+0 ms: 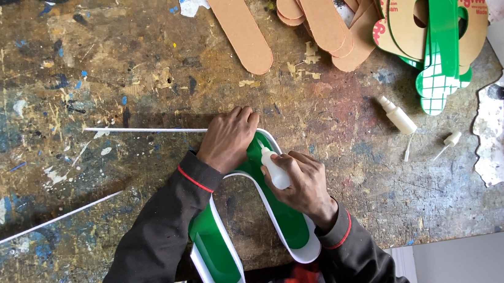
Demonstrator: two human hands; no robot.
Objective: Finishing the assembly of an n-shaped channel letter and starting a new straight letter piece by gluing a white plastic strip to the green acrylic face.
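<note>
Your left hand (227, 139) hides the top bend of the green letter (213, 250), and your right hand (305, 182) covers most of the glue bottle (275, 171). The cardboard strips (247, 28) run off the top edge.

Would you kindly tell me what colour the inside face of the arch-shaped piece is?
Green, with a white rim, on the arch-shaped piece; the head view shows it.

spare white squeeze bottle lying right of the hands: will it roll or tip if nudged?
Probably rolls: the spare bottle already lies on its side on the workbench, and its body looks round. It cannot tip further. It likely weighs little, being small and plastic-looking, so a light push should shift it. The rough, paint-crusted surface may stop it soon.
</note>
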